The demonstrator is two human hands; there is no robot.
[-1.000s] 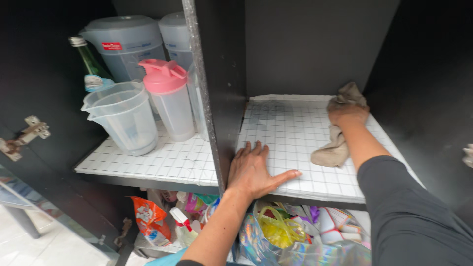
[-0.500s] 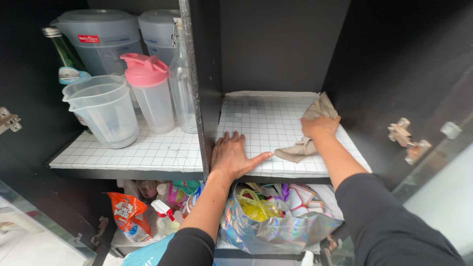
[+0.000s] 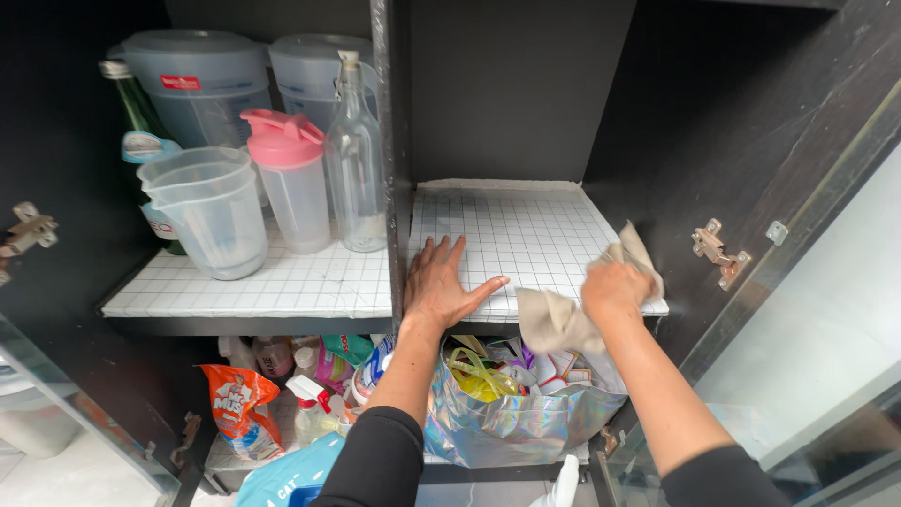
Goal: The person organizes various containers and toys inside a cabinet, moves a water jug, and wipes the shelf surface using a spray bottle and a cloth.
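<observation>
Two hands on shelf point(image 3: 526, 235): left hand point(image 3: 441, 286) flat, fingers spread, holding nothing, near front edge by divider point(image 3: 392, 160). Right hand point(image 3: 615, 291) fingers clenched on cloth point(image 3: 554, 319) at near-right edge.

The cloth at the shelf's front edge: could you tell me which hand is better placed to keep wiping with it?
Right: the right hand grips the cloth; the left hand lies flat on the shelf.
</observation>
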